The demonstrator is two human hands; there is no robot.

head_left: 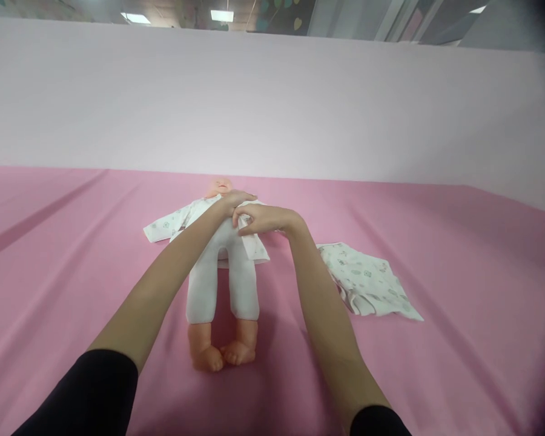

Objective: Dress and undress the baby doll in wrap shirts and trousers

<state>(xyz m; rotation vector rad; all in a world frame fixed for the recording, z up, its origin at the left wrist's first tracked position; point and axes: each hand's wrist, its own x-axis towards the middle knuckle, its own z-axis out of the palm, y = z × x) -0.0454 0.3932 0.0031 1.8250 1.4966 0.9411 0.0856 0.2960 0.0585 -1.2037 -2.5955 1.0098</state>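
A baby doll (243, 297) lies on its back, feet towards me, its lower body in white cloth. A white printed baby shirt (166, 226) is around its upper body, one sleeve spread out to the left. My left hand (240, 198) rests across the doll's chest, its visible fingers stretched to the right. Close beside it, my right hand (261, 218) bends over the shirt's right front, thumb and finger curled in a pinch at the cloth edge. The hands overlap in view and hide part of the chest and the right sleeve.
A folded white printed baby garment (367, 278) lies to the right, beyond my right forearm. Pink cloth (95, 290) with creases covers the surface. A plain white wall panel (272, 103) stands behind the doll's head.
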